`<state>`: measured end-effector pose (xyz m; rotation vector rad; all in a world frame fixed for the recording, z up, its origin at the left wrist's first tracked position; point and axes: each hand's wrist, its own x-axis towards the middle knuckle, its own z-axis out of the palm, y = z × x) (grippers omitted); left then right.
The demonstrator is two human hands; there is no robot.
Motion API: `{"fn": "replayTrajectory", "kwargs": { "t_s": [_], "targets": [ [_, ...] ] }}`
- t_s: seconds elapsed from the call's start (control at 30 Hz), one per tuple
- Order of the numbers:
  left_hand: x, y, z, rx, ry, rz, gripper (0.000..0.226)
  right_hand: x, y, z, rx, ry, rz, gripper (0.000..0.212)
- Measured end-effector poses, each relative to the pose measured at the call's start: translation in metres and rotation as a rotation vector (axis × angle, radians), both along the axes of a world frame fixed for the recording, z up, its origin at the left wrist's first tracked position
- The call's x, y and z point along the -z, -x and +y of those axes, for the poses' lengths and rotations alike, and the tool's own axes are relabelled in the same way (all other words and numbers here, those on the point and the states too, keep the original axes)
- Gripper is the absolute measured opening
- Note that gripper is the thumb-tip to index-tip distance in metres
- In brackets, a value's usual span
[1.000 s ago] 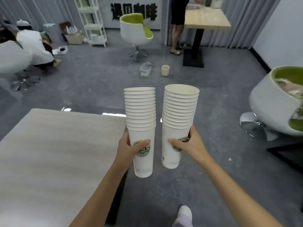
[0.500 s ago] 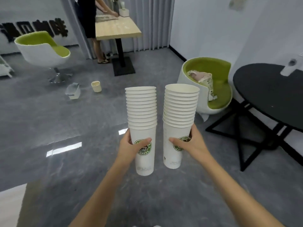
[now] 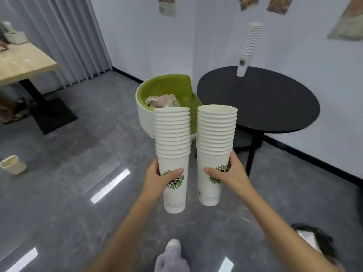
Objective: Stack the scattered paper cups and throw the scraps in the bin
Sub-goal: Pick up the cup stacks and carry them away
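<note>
My left hand (image 3: 157, 179) grips the bottom cup of a tall stack of white paper cups (image 3: 172, 138) with a green coffee logo. Beside it, my right hand (image 3: 231, 177) grips the lowest cup of a second stack of the same cups (image 3: 215, 134). Both stacks are upright in the air above the grey floor, a small gap between them. A third, taller cup stack (image 3: 248, 48) stands on the round black table (image 3: 275, 103) ahead to the right. A single cream cup (image 3: 12, 164) stands on the floor at far left.
A white and green tub chair (image 3: 145, 110) holding crumpled cloth stands behind the stacks, against the black table. A wooden table (image 3: 21, 63) on a black pedestal is at the left, with a person's hand at its edge. My foot (image 3: 171, 256) is below.
My view has swung right: the black table and green chair now sit straight ahead and nearer. Both hands hold their stacks as before.
</note>
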<state>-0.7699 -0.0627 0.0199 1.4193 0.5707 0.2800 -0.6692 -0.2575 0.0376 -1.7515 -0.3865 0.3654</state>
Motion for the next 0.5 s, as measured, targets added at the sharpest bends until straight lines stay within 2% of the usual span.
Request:
{"fn": "replayTrajectory", "kwargs": {
  "t_s": [0.07,0.17,0.2,0.33,0.5],
  "targets": [
    [-0.004,-0.036,0.014,0.085,-0.020,-0.008,0.045,0.000,-0.024,0.007,0.059,-0.001,0.001,0.072],
    [-0.010,-0.090,0.035,0.182,-0.039,0.002,0.069,-0.003,-0.056,0.020,0.157,-0.016,0.007,0.075],
    [-0.012,-0.108,0.041,0.212,-0.041,0.007,0.071,-0.003,-0.067,0.023,0.189,-0.023,0.008,0.075],
    [-0.010,-0.172,0.050,0.324,-0.082,-0.012,0.049,0.000,-0.106,0.030,0.299,-0.029,0.025,0.078],
    [-0.001,-0.247,0.051,0.385,-0.057,-0.015,0.043,0.005,-0.163,0.031,0.388,-0.027,0.050,0.080]
  ]
}}
